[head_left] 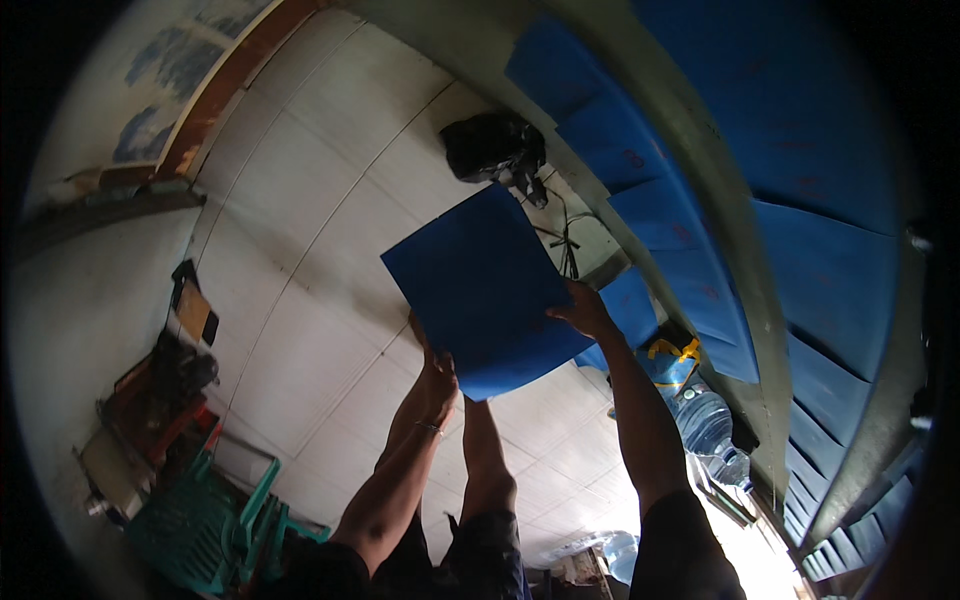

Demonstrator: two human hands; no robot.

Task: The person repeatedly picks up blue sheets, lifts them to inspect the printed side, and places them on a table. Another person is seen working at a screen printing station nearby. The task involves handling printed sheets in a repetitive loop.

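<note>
**Blue sheet held up between two hands over a tiled floor**

Above the white tiled floor (330, 250), a large blue sheet (480, 285) hangs near the middle of the view, flat and tilted so one corner points up toward a black bag (492, 145) lying on the tiles. Its lower edge curls forward a little. The left hand (438, 375) grips the sheet's lower left edge, fingers closed round it from behind, with a thin bracelet on the wrist. The right hand (583, 310) presses on the right edge, fingers spread over the blue face and thumb tucked behind, so the sheet sits between the two hands and touches both. A bare leg shows below the sheet, between the forearms.

To the right, a long row of matching blue sheets (760, 200) stands overlapped, leaning against a grey wall, and runs from the top of the view to the lower right corner. Faint dark marks show on some of them, too small to make out. Just below the right hand stands a clear water jug (705, 420) with a blue and yellow pack (670, 358) beside it. At far left are a green plastic crate (205, 530), a brown cardboard piece (193, 310) and red clutter.
</note>
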